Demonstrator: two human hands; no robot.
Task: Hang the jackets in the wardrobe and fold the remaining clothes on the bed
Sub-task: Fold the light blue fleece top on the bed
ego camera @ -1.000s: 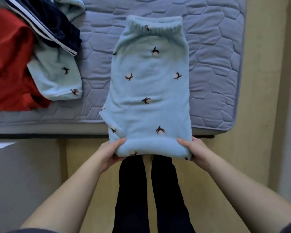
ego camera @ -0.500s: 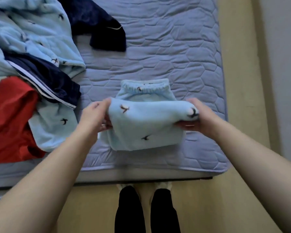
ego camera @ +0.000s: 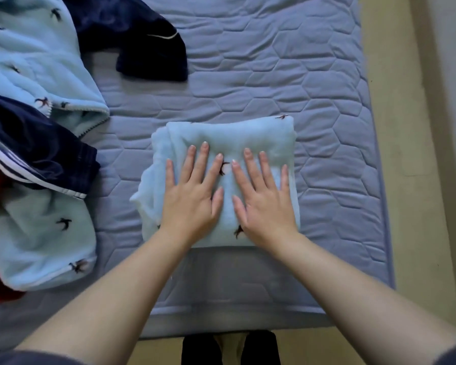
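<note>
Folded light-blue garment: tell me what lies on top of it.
The left hand and right hand lie flat on the garment; the fabric beneath them is covered.

Folded light-blue fleece garment (ego camera: 261, 133): compact rectangle with small dark motifs, flat on the mattress (ego camera: 248, 61) near its front edge. From it, unfolded pile (ego camera: 37, 233) at 9 o'clock (light-blue, navy, red); navy garment (ego camera: 153, 56) at 11 o'clock.

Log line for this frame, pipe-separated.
step: pressing fold flat | left hand: flat on folded light-blue fleece garment | right hand: flat on it | surface: quilted blue-grey mattress
</note>
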